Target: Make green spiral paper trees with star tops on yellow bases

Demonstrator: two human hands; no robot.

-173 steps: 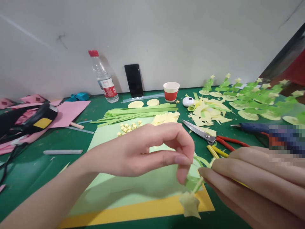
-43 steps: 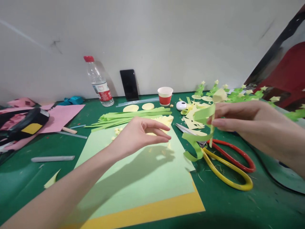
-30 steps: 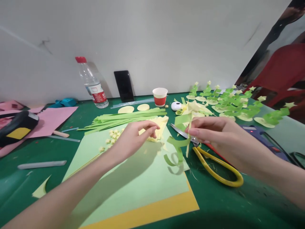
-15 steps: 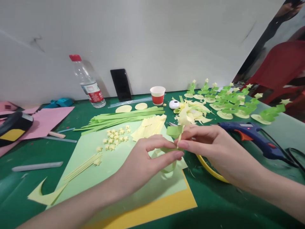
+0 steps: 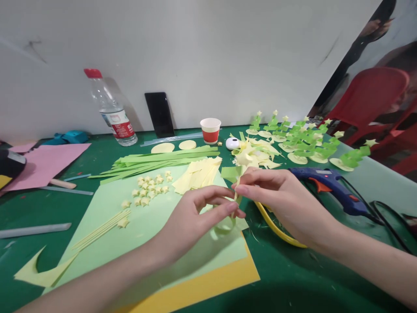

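My right hand (image 5: 283,198) pinches a thin pale-yellow paper stem, topped by a folded paper star (image 5: 244,158). A light green paper strip (image 5: 230,173) sticks out to the left of the stem, just under the star. My left hand (image 5: 195,219) has thumb and fingers closed on the green strip lower down, close to the right fingertips. The strip's loose end (image 5: 224,227) hangs curled below. Exactly how strip and stem meet is hidden by the fingers. Beneath the hands lies a pale green sheet (image 5: 182,250) over a yellow one (image 5: 208,284).
Small stars (image 5: 145,191), yellow stems (image 5: 100,230) and green strips (image 5: 159,161) lie ahead-left. Several star-topped paper plants (image 5: 302,141) stand at back right. A hot glue gun (image 5: 335,184) lies right of my right hand. Behind are a paper cup (image 5: 210,130), phone (image 5: 159,115) and bottle (image 5: 114,111).
The whole scene shifts slightly left as the view turns right. Both hands keep their pinch on the stem and strip, with only small finger movements.
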